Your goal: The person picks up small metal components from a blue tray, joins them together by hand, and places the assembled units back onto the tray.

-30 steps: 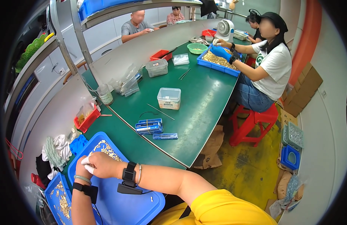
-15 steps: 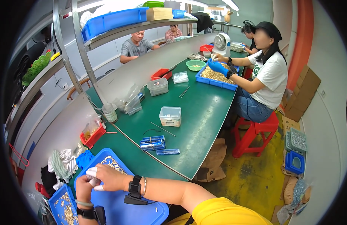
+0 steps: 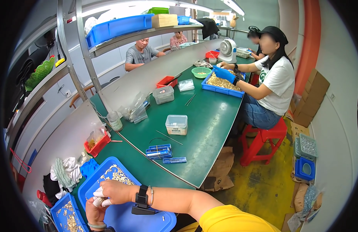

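Observation:
My right hand [image 3: 116, 192], with white covers on its fingertips, reaches over the large blue tray [image 3: 153, 223] and meets my left hand [image 3: 94, 212]. Both hands are closed, fingertips pinched together. Whatever lies between them is too small or hidden to make out. A dark band with a black device and a bracelet sit on my right wrist. Small pale gold pieces [image 3: 119, 174] are spread at the tray's far end, beyond my fingers. To the left, a smaller blue tray [image 3: 55, 210] holds more such pieces.
Gloves and cloths [image 3: 70, 170] lie left of the large tray, near a red bin [image 3: 97, 146]. Blue boxes [image 3: 159, 152], a clear tub [image 3: 176, 124] and tweezers [image 3: 169, 137] rest on the green table. At the right, a co-worker with a blue glove [image 3: 224, 73] handles pieces over another tray.
My pinched hands have shifted slightly and the left has turned a little, still together over the tray. The co-worker's hands are lower over their tray. The whole view has moved slightly.

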Action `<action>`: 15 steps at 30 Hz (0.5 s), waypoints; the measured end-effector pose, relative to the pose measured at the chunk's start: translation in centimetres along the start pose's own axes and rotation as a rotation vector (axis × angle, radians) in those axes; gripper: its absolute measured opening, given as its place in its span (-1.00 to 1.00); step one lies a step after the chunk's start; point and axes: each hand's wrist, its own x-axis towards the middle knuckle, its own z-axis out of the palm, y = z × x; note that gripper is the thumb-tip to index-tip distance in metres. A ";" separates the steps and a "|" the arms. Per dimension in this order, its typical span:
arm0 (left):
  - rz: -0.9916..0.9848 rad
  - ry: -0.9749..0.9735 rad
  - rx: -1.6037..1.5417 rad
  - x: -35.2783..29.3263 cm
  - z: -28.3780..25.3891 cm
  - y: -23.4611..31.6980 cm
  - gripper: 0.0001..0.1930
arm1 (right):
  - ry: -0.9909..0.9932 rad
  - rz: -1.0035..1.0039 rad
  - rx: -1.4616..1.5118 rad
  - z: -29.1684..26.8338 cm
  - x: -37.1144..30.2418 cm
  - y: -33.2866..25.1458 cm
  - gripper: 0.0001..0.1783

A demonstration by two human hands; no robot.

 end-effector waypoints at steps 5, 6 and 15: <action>-0.029 0.064 -0.097 -0.9 1.9 0.3 -0.77 | 0.012 -0.040 -0.108 0.7 -0.3 0.6 -0.65; -0.040 0.060 -0.101 -1.0 1.9 0.3 -0.76 | 0.016 -0.038 -0.129 0.7 -0.3 0.6 -0.66; -0.014 0.051 -0.122 -0.7 1.0 -0.9 -0.73 | -0.003 -0.049 -0.094 0.3 -0.1 0.3 -0.70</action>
